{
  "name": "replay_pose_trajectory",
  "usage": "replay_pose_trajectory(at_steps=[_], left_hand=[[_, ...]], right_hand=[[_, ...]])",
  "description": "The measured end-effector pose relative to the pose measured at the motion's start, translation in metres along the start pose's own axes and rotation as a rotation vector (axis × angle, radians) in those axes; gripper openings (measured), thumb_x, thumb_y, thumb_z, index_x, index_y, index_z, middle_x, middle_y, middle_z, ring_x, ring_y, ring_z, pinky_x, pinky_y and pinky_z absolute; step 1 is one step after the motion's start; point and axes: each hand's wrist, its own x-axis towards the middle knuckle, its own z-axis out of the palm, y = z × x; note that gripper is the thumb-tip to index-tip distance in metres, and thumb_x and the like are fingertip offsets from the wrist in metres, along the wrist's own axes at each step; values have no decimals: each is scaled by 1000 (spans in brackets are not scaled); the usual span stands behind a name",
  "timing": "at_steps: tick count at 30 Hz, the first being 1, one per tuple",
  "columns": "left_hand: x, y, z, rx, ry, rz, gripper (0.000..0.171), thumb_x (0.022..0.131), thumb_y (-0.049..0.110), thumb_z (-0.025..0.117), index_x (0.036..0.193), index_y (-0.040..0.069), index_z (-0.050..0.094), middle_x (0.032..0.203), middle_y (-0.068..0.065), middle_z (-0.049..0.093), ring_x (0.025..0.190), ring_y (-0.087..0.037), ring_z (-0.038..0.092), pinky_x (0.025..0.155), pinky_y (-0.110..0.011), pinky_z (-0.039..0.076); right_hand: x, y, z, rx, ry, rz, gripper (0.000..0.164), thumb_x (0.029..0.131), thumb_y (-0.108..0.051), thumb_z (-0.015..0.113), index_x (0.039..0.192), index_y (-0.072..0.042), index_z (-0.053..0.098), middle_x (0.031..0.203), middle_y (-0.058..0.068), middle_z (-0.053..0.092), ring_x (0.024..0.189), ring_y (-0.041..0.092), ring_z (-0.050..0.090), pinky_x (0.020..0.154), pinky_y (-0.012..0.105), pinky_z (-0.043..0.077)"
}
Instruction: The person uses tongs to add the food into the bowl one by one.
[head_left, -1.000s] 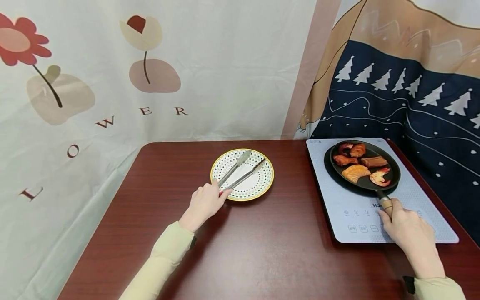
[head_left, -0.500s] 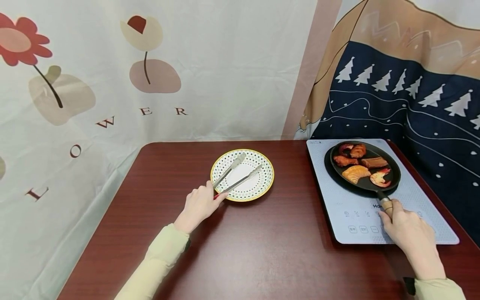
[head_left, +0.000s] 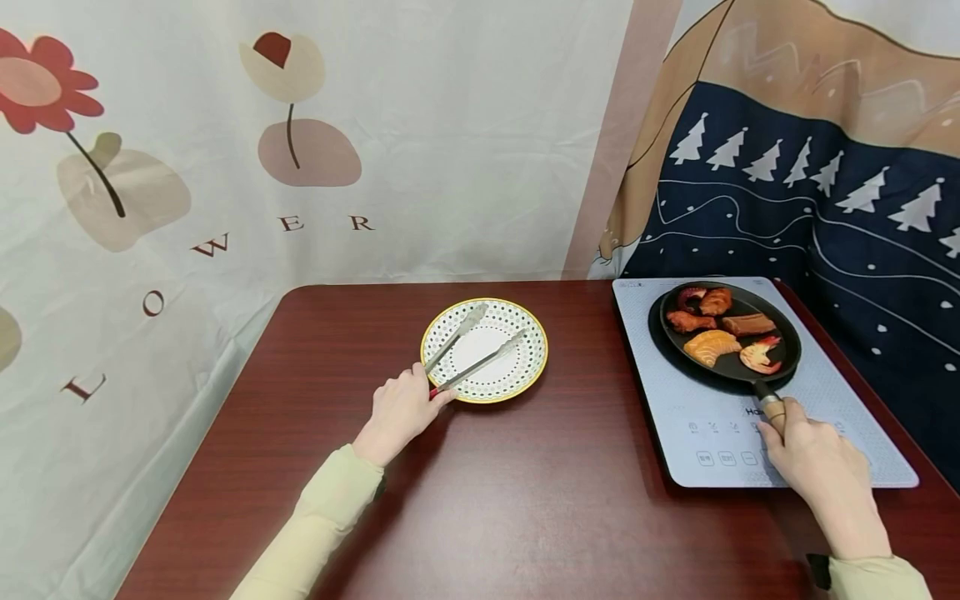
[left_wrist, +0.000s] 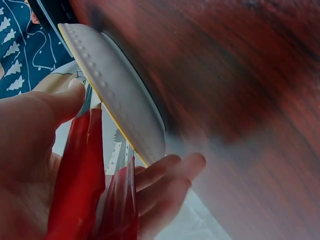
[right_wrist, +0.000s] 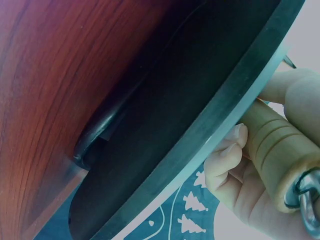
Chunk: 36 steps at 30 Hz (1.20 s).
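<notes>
My left hand (head_left: 397, 412) holds a pair of tongs (head_left: 480, 364) by the red handles (left_wrist: 77, 170), seen close in the left wrist view. The two metal arms stand apart over a white plate (head_left: 517, 379) with a yellow rim and dotted pattern; whether they touch it I cannot tell. At the right, my right hand (head_left: 817, 458) grips the wooden handle (right_wrist: 275, 145) of a black frying pan (head_left: 723, 371). In the pan lie several food pieces, among them a drumstick (head_left: 690, 322), an orange salmon-like slice (head_left: 711, 347) and a red-edged piece (head_left: 760, 355).
The pan stands on a white induction cooktop (head_left: 705, 421) with touch controls along its front. Beneath it all is a dark red-brown wooden table (head_left: 525, 500). A patterned white curtain (head_left: 465, 142) hangs behind, and a navy tree-print cloth (head_left: 862, 250) is at the right.
The left hand and tongs have shifted slightly left and toward me over the plate, mostly in the first half second. The right hand and pan have stayed in place.
</notes>
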Motion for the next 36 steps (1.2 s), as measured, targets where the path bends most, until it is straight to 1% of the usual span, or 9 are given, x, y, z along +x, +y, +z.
replay_pose_trajectory(at_steps=[8,17,23,27,30,32,34,35,36], left_hand=[[-1,1,1,-6,26,10,62,76,52,69,91,-5,49,76,-21,60,65,-42,61,52,-48,46],[0,2,0,-8,68,36,60,77,46,70,99,-6,48,78,-20,59,63,-40,61,51,-48,48],[1,3,-10,-6,110,56,61,80,44,67,108,-6,48,80,-19,57,65,-37,59,53,-47,48],[0,7,-20,-9,179,91,55,82,40,66,109,-4,50,83,-19,58,71,-36,59,58,-46,49],[-2,12,-30,-25,246,133,49,84,37,65,108,-4,52,87,-18,60,77,-36,59,63,-45,49],[-2,16,-38,-52,274,151,48,85,35,63,111,-4,53,93,-18,61,83,-36,59,67,-46,50],[-3,21,-46,-90,285,158,48,87,35,61,114,-4,52,99,-18,62,88,-36,58,72,-46,50],[-3,23,-49,-110,282,155,49,88,35,60,116,-3,52,103,-18,61,91,-35,58,74,-46,50],[-2,26,-53,-131,279,153,49,88,35,60,118,-3,51,105,-18,61,93,-35,58,76,-47,50]], right_hand=[[2,0,-1,4,-9,-2,49,88,-21,58,117,12,38,93,45,52,64,46,55,44,45,37],[2,-1,0,7,1,-12,47,88,-21,59,116,11,39,88,43,53,60,41,54,43,43,36],[4,-2,1,5,2,-16,47,88,-22,59,115,11,39,86,41,54,59,39,54,43,43,36],[4,-2,2,-6,28,-22,49,89,-23,59,118,12,40,91,42,53,66,48,54,48,49,38],[1,-3,4,-15,81,-30,54,88,-23,60,122,14,40,101,42,48,81,54,49,57,57,39],[-2,-7,4,-19,159,-54,57,86,-21,63,123,16,40,106,42,44,89,56,44,64,61,38],[-3,-12,1,-14,303,-119,57,83,-17,66,121,18,43,105,42,44,91,56,41,68,63,38],[-3,-15,-1,-11,382,-161,57,84,-22,65,119,18,45,105,42,44,91,56,41,71,63,37],[-3,-20,-5,-12,446,-193,55,84,-21,64,119,18,46,105,41,45,93,56,40,74,63,37]])
